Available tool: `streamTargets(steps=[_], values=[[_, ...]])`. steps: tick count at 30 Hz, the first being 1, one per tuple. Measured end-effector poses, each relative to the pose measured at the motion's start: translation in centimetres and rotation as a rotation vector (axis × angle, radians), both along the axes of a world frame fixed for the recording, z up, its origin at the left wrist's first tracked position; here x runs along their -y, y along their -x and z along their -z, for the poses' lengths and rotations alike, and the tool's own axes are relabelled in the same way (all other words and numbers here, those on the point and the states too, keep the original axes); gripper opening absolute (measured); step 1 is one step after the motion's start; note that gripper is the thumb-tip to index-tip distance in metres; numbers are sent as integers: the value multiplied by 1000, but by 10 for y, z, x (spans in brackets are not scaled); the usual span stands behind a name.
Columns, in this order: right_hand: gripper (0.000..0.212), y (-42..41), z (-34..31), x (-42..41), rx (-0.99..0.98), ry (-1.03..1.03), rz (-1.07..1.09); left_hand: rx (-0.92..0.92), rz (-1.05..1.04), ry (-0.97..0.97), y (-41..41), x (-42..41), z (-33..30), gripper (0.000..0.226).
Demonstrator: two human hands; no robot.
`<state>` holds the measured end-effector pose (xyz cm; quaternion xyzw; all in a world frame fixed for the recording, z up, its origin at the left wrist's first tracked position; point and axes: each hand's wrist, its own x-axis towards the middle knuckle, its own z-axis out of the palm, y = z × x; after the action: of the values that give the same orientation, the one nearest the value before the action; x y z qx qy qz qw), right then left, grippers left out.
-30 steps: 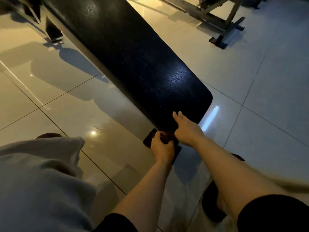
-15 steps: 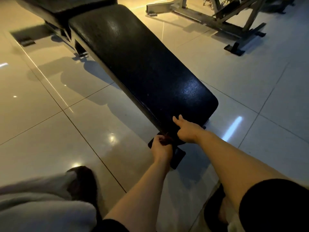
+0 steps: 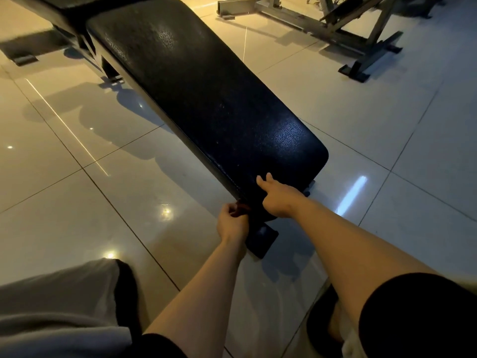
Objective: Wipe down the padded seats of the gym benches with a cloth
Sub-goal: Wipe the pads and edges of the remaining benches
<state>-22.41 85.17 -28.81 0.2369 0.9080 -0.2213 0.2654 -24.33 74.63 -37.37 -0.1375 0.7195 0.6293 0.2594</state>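
Observation:
A long black padded bench seat (image 3: pixel 219 86) runs from the upper left down to the middle of the view. My left hand (image 3: pixel 232 224) is curled round a small dark reddish cloth (image 3: pixel 242 208) at the pad's near left corner; most of the cloth is hidden in my fist. On the pad's near end, just to the right, rests my right hand (image 3: pixel 277 198), thumb and forefinger stretched forward on the black surface. It holds nothing.
The bench's dark foot (image 3: pixel 262 240) stands on the glossy tiled floor under my hands. A second black pad (image 3: pixel 77 6) adjoins at the top left. A grey metal rack frame (image 3: pixel 361 32) stands at the top right. My knee (image 3: pixel 51 306) and shoes fill the bottom edge.
My view has lifted, so more of the bench and the rack shows. Both hands stay at the pad's near end. My left leg has dropped lower in the view.

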Motion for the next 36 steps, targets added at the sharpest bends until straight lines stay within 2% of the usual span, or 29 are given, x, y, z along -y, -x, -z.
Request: streamTargets(steps=[4, 6, 10, 15, 17, 20, 22, 24, 28, 31, 33, 36], values=[[74, -1, 2, 2, -10, -1, -3, -42, -241, -72, 15, -1, -4, 23], [74, -2, 4, 0, -17, -9, -9, -110, -277, -50, 22, -2, -6, 20], [77, -3, 6, -1, -17, -7, -12, -113, -132, 41, 5, -4, 1, 20], [76, -1, 4, 1, -19, -14, -5, -9, 34, -9, -10, -2, 11, 27], [78, -1, 5, 1, -21, -14, -3, -24, -35, -58, -9, 1, 8, 26], [79, 0, 6, 3, -21, -18, -12, -84, -290, -113, 12, 2, -4, 22], [79, 0, 6, 2, -15, -32, -25, -101, -353, -155, 27, 0, -10, 25], [79, 0, 7, 1, -13, -39, -31, -130, -291, -147, 30, -1, -13, 27], [80, 2, 8, -1, 1, -42, -28, -143, -35, 18, 5, 0, 6, 26], [80, 3, 9, 0, -10, -46, -12, -30, 94, -64, -20, 0, 18, 28], [80, 3, 9, 3, -23, -49, -4, 9, 44, -141, -26, 0, 19, 33], [80, 2, 9, 3, -29, -51, -14, -55, -228, -163, -9, 1, 9, 27]])
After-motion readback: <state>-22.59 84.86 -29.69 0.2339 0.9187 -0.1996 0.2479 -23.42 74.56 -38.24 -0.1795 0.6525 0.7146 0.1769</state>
